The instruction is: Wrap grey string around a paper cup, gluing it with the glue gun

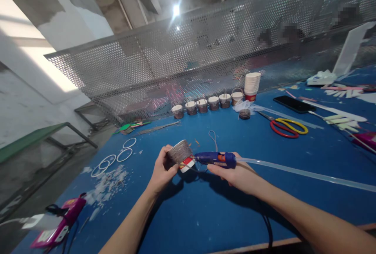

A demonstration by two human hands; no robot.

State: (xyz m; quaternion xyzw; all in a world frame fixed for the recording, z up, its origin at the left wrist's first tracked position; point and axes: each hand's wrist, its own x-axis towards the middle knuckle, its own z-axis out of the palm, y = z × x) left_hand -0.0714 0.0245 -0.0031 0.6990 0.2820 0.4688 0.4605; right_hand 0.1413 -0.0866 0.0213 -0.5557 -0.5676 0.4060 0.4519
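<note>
Near the middle of the blue table, my left hand (164, 170) is wrapped round a paper cup (179, 153) lying tilted on its side. Grey-brown cord covers much of the cup, and a red and white part shows at its lower right. My right hand (237, 173) grips a dark blue glue gun (216, 159), whose nozzle points left and meets or nearly meets the cup's side. A long translucent glue stick (293, 172) runs out of the gun's back to the right. A thin loop of cord (214, 138) lies just behind the gun.
Several cord-wrapped cups (214, 103) line the back beside a cup stack (252, 85). Scissors (288, 128) and a phone (294, 104) lie right. White rings (124, 155), scraps (110, 183) and a pink power strip (63, 222) are left. A perforated metal screen (164, 58) stands behind.
</note>
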